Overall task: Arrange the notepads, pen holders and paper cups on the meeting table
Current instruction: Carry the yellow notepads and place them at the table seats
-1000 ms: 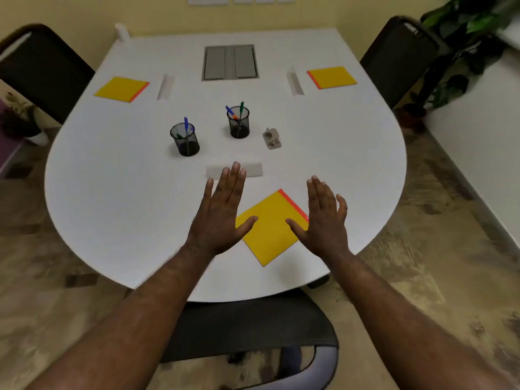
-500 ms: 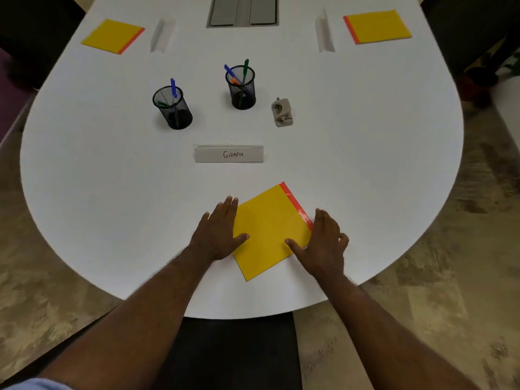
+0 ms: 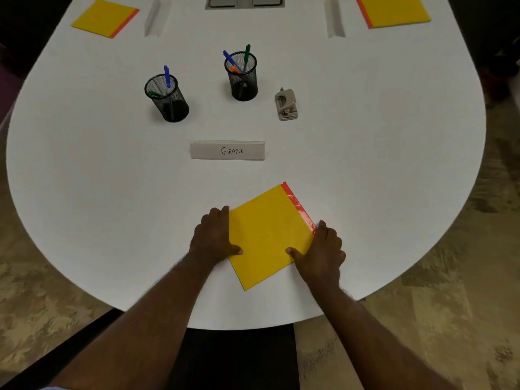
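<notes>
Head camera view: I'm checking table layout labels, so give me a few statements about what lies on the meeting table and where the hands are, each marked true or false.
1. Both hands grip the near notepad by its sides, left hand and right hand. True.
2. The near notepad lies square to the name card. False: it is turned at an angle to it.
3. Two mesh pen holders stand on the table, the left pen holder and the right pen holder. True.
4. Paper cups stand beside the pen holders. False: no paper cup is visible; a small grey hole punch sits right of them.
5. Three yellow notepads are in view. True: the far left notepad and far right notepad too.
</notes>
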{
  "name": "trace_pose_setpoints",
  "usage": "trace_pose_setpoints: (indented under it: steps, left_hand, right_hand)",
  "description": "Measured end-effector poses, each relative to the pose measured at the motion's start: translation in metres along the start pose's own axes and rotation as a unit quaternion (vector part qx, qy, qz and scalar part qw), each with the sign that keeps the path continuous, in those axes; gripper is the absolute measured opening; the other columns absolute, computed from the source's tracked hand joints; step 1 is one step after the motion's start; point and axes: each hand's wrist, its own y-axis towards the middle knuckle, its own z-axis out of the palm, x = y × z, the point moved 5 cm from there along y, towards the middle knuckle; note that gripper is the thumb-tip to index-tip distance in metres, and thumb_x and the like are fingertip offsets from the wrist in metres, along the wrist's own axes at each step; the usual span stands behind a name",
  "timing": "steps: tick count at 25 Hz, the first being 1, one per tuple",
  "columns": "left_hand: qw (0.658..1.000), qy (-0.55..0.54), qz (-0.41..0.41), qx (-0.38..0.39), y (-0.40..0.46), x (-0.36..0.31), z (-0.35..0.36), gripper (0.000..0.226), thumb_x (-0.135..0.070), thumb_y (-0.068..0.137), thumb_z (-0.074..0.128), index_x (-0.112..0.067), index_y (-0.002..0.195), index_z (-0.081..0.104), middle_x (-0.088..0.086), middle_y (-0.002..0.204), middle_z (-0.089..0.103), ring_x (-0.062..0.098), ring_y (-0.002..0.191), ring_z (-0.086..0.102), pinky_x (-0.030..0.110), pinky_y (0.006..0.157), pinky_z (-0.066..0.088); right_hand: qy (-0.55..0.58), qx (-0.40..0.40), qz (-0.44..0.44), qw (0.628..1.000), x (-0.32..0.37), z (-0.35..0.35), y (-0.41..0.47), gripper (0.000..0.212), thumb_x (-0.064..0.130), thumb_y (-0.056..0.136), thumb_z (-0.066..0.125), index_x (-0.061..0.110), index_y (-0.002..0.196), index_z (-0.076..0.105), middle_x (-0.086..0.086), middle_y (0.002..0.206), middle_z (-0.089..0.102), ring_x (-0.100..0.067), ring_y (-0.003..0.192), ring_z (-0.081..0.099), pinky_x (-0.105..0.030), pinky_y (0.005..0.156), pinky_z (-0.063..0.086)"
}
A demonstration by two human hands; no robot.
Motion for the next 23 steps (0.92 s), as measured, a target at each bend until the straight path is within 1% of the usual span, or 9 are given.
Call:
trace_pose_setpoints:
  steps: [6,9,10,12,15,16,19,21,23]
  left_hand:
    - [1.0,0.018,-0.023,0.011,0.016,0.007,-0.008,0.114,-0.06,0.045,0.089,-0.018,0.137,0.038,0.012,0.132,0.047,0.032,0.123,0.046,0.045,0.095,0.042]
    - [0.999,0.013,-0.031,0.02,0.021,0.01,-0.013,0.1,-0.059,0.052,0.088,-0.017,0.133,0.046,0.013,0.128,0.048,0.033,0.12,0.049,0.046,0.094,0.043]
    - [0.999,-0.008,-0.021,0.023,0.021,0.011,-0.015,0.092,-0.056,0.058,0.087,-0.015,0.131,0.048,0.015,0.126,0.048,0.035,0.118,0.05,0.046,0.093,0.044]
    - [0.99,-0.131,0.021,0.042,0.015,0.012,-0.02,0.075,-0.052,0.069,0.08,-0.006,0.122,0.052,0.017,0.117,0.053,0.037,0.109,0.055,0.039,0.084,0.048]
    - [0.957,-0.271,0.075,0.067,-0.012,0.009,-0.039,0.079,-0.077,0.071,0.052,-0.011,0.115,0.05,0.002,0.091,0.06,0.022,0.08,0.062,0.018,0.059,0.047]
    - [0.952,-0.286,0.079,0.071,-0.02,0.008,-0.044,0.072,-0.075,0.076,0.05,-0.015,0.116,0.048,-0.002,0.088,0.06,0.02,0.074,0.059,0.017,0.055,0.046]
    - [0.933,-0.345,0.08,0.062,-0.041,0.007,-0.058,0.019,-0.031,0.099,0.054,-0.025,0.116,0.049,0.007,0.093,0.062,0.025,0.076,0.057,0.029,0.059,0.049]
    - [0.912,-0.395,0.087,0.059,-0.06,0.001,-0.069,0.016,-0.021,0.1,0.053,-0.028,0.114,0.051,0.012,0.1,0.064,0.024,0.079,0.058,0.031,0.06,0.05]
    - [0.89,-0.441,0.105,0.048,-0.083,-0.01,-0.081,0.016,-0.019,0.099,0.054,-0.029,0.112,0.053,0.008,0.1,0.067,0.021,0.079,0.059,0.029,0.059,0.05]
  right_hand:
    - [0.022,0.018,0.031,0.999,0.001,-0.009,0.019,0.093,0.054,0.06,0.086,0.012,0.133,0.045,-0.011,0.126,0.047,-0.03,0.117,0.045,-0.042,0.094,0.039]
    - [0.13,0.021,0.04,0.991,0.002,-0.009,0.024,0.079,0.039,0.062,0.09,0.009,0.124,0.051,-0.012,0.12,0.046,-0.029,0.108,0.052,-0.037,0.086,0.045]
    - [0.161,0.012,0.04,0.986,0.002,-0.011,0.024,0.073,0.035,0.063,0.089,0.008,0.121,0.054,-0.01,0.116,0.047,-0.027,0.104,0.053,-0.033,0.081,0.044]
    - [0.195,-0.015,0.026,0.98,0.003,-0.017,0.022,0.061,0.031,0.065,0.089,0.008,0.113,0.058,-0.006,0.105,0.049,-0.023,0.096,0.052,-0.03,0.075,0.039]
    - [0.229,-0.044,-0.006,0.972,0.006,-0.035,0.014,0.05,0.028,0.067,0.088,0.009,0.107,0.063,-0.007,0.101,0.061,-0.02,0.09,0.054,-0.029,0.075,0.041]
    - [0.245,-0.054,-0.014,0.968,0.007,-0.042,0.01,0.048,0.027,0.067,0.088,0.009,0.104,0.064,-0.007,0.1,0.064,-0.02,0.09,0.057,-0.028,0.075,0.043]
    - [0.311,-0.119,-0.001,0.943,0.008,-0.076,-0.01,0.045,0.028,0.063,0.09,0.014,0.097,0.065,-0.002,0.095,0.066,-0.02,0.086,0.062,-0.023,0.07,0.046]
    - [0.371,-0.157,0.039,0.914,0.006,-0.1,-0.025,0.048,0.03,0.06,0.092,0.015,0.097,0.064,-0.003,0.097,0.068,-0.02,0.086,0.065,-0.029,0.074,0.052]
    - [0.414,-0.185,0.061,0.889,0.007,-0.123,-0.043,0.047,0.031,0.061,0.091,0.019,0.097,0.062,0.0,0.094,0.068,-0.017,0.085,0.066,-0.033,0.078,0.055]
